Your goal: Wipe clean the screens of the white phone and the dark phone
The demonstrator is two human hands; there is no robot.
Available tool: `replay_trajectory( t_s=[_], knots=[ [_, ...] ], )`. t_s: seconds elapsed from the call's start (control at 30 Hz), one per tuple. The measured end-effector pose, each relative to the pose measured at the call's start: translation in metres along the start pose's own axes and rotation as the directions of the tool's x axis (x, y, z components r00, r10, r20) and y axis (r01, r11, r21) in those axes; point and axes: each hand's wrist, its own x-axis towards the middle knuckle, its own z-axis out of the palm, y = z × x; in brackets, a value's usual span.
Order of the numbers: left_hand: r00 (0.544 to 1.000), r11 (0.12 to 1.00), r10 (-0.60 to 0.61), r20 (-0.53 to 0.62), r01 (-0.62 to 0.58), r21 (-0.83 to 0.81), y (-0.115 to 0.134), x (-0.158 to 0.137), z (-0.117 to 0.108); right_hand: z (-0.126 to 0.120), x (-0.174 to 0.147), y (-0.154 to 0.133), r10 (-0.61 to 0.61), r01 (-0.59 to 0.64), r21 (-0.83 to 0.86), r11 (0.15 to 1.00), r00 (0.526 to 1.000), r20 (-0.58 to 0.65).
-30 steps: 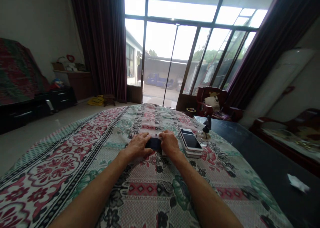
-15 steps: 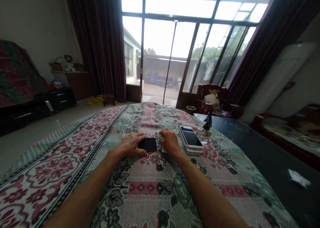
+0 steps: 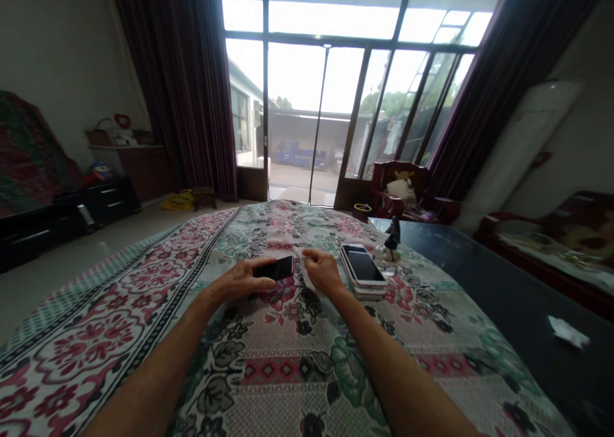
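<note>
A dark smartphone (image 3: 275, 269) with a thin pink edge sits between the thumb and fingers of my left hand (image 3: 240, 278), tilted a little off the patterned cloth. Just right of it, my right hand (image 3: 322, 270) is closed on a whitish tissue (image 3: 306, 274); part of the tissue hangs out on the left, while the rest is hidden under the fingers. Beside my right hand lies a stack of phones, with a white smartphone (image 3: 363, 264) on top, its dark screen facing up.
The floral tablecloth (image 3: 268, 366) covers the table under both hands. A small dark figurine (image 3: 393, 237) stands behind the phone stack. To the right is a dark tabletop (image 3: 484, 296) bearing a crumpled white paper (image 3: 568, 332). A wooden chair (image 3: 401, 190) stands farther back.
My left hand has lifted and tilted the dark phone, now gripping it along its edge. More of the tissue shows beside my right hand. The whole view has shifted slightly.
</note>
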Motion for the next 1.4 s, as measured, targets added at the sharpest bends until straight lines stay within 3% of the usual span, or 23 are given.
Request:
replay_trajectory(
  t_s=[0.13, 0.23, 0.47, 0.6, 0.83, 1.13, 1.4],
  knots=[
    [0.999, 0.999, -0.035, -0.006, 0.034, -0.039, 0.003, -0.002, -0.005, 0.006, 0.002, -0.002, 0.03, -0.026, 0.203, 0.979, 0.999, -0.021],
    [0.998, 0.998, -0.049, -0.037, 0.047, -0.042, 0.004, -0.003, -0.005, 0.009, 0.0, -0.008, 0.026, -0.02, 0.252, 0.968, 0.999, -0.018],
    [0.991, 0.999, -0.017, -0.129, 0.011, -0.051, -0.004, -0.004, -0.012, 0.008, -0.013, -0.036, -0.188, 0.205, 0.235, 0.95, 0.978, -0.093],
    [0.987, 0.997, -0.049, -0.152, 0.039, -0.068, -0.011, -0.004, -0.015, 0.009, -0.016, -0.042, -0.24, 0.254, 0.257, 0.932, 0.967, -0.088],
    [0.998, 0.998, -0.032, -0.062, 0.029, -0.059, -0.001, -0.006, -0.013, 0.012, -0.01, -0.023, -0.129, 0.146, 0.217, 0.965, 0.988, -0.087],
    [0.988, 0.993, -0.068, -0.138, 0.054, -0.105, -0.005, -0.01, -0.018, 0.009, -0.017, -0.043, -0.231, 0.236, 0.29, 0.928, 0.972, -0.051],
    [0.996, 0.988, -0.065, -0.055, 0.056, -0.142, 0.001, -0.007, -0.013, 0.01, -0.011, -0.028, -0.116, 0.127, 0.243, 0.962, 0.992, -0.06]
  ],
)
